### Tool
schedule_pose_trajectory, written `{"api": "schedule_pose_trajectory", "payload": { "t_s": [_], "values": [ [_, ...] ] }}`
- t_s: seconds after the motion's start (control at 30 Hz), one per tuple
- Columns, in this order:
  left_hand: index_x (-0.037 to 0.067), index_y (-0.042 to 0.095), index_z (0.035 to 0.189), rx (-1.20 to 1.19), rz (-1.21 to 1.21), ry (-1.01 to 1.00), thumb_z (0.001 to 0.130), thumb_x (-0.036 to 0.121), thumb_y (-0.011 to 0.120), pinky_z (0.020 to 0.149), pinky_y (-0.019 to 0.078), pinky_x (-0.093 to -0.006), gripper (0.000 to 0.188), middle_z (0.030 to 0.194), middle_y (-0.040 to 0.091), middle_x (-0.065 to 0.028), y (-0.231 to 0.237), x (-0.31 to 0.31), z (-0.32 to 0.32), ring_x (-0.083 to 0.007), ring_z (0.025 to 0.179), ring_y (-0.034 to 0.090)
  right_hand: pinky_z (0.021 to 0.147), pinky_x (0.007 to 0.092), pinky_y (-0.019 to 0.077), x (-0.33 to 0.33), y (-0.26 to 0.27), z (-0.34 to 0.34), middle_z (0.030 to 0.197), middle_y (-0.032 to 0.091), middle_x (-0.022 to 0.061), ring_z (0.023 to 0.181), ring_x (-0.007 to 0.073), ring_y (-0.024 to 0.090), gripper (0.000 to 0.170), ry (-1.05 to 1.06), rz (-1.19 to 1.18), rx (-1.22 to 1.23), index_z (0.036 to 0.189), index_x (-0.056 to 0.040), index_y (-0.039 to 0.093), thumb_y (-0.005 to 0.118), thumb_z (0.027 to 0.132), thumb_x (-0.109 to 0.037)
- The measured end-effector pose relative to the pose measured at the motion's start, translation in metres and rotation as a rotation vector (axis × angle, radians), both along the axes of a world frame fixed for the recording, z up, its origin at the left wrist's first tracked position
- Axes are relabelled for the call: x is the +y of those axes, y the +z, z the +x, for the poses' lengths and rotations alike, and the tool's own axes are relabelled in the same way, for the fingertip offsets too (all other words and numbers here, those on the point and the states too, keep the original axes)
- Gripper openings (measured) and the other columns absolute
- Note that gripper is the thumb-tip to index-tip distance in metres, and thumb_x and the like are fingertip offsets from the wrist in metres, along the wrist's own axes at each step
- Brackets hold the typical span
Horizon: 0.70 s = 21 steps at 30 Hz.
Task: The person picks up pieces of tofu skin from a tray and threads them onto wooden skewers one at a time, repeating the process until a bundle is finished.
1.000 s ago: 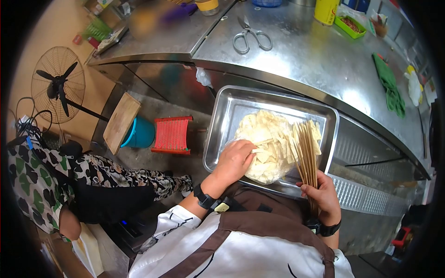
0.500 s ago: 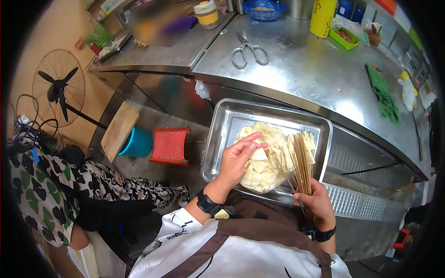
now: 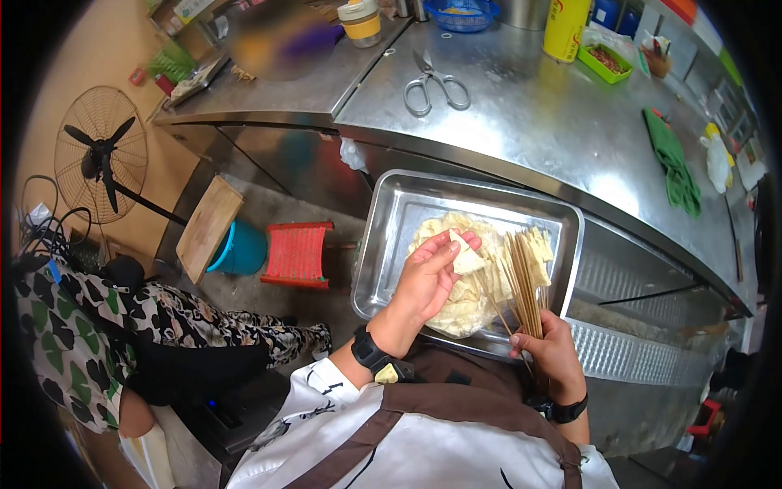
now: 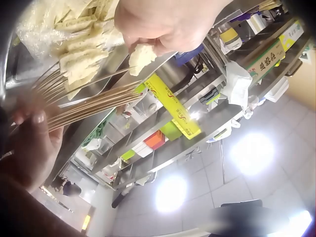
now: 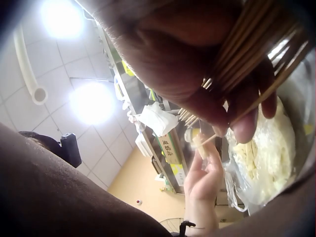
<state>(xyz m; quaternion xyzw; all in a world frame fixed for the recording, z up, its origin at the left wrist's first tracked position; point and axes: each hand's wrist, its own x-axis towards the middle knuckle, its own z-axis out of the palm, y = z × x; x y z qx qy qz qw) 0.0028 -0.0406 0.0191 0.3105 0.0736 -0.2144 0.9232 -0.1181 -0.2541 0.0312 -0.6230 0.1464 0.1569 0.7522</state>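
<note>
A person's left hand (image 3: pixel 430 281), down at a heap of pale, flat food pieces (image 3: pixel 456 316) a second ago, has lifted away and now pinches one small piece (image 3: pixel 467 259) between thumb and fingers, above the heap. The heap, partly wrapped in clear plastic (image 5: pixel 239 192), lies mid-way along a steel tray (image 3: pixel 366 244), reaching toward its near edge. At the tray's near right corner, the right hand (image 3: pixel 558 350) is curled around a bundle of thin wooden skewers (image 3: pixel 525 292); one skewer (image 3: pixel 495 303) slants out, its tip now meeting the held piece. Work has apparently passed from picking up to threading, though whether the tip has pierced is unclear.
</note>
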Motion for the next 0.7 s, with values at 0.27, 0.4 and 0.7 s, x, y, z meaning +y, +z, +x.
{"api": "schedule_pose_trajectory", "payload": {
  "t_s": [0.27,0.4,0.7],
  "values": [
    [-0.004,0.05,0.117,-0.061,0.04,0.073,0.092,0.002,0.055,0.099,0.045,-0.0332,0.027,0.118,0.06,-0.0175,0.001,-0.007,-0.005,-0.0247,0.118,0.055,0.061,0.0274,0.0537,-0.002,-0.004,-0.006,0.077,0.06,0.0065,0.064,0.0148,0.061,0.024,0.003,-0.003,-0.006,0.101,0.0049,0.056,0.066,0.079,0.008],
    [-0.004,0.05,0.118,-0.083,0.08,0.081,0.092,0.002,0.055,0.1,0.044,-0.0335,0.027,0.118,0.059,-0.017,0.001,-0.01,-0.008,-0.0244,0.119,0.054,0.061,0.0272,0.0536,-0.003,-0.007,-0.007,0.078,0.06,0.0065,0.064,0.0147,0.061,0.024,-0.004,-0.006,0.0,0.101,0.005,0.056,0.066,0.079,0.007],
    [-0.004,0.054,0.114,-0.144,0.117,0.014,0.094,0.004,0.053,0.095,0.0471,-0.0319,0.022,0.116,0.062,-0.0148,-0.005,-0.009,-0.011,-0.0217,0.113,0.058,0.06,0.0268,0.0536,-0.005,-0.013,-0.008,0.077,0.059,0.0061,0.064,0.0149,0.061,0.024,-0.015,0.001,-0.004,0.1,0.0051,0.056,0.067,0.079,0.008]
  ]
}}
